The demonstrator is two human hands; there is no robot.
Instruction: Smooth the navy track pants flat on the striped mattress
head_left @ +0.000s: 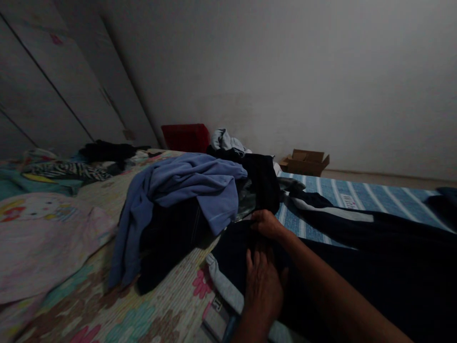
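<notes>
A dark navy garment point(228, 245) with light grey trim is spread over the near right of the bed. My left hand point(263, 286) lies flat on it, palm down, with its fingers stretched forward. Just beyond those fingertips, my right hand point(266, 224) has its fingers closed on the garment's far edge. A long part with a light stripe point(335, 213) extends right across the blue striped cover. Close to the left of my hands lies a heap with a blue long-sleeved top point(189, 176) and dark denim-like cloth point(174, 243).
A pink garment with a cartoon print point(46, 243) lies on the floral sheet point(150, 305) at left. Behind are a red container point(185, 138), more clothes point(228, 141) and an open cardboard box point(305, 163). The blue striped cover point(378, 195) is at right.
</notes>
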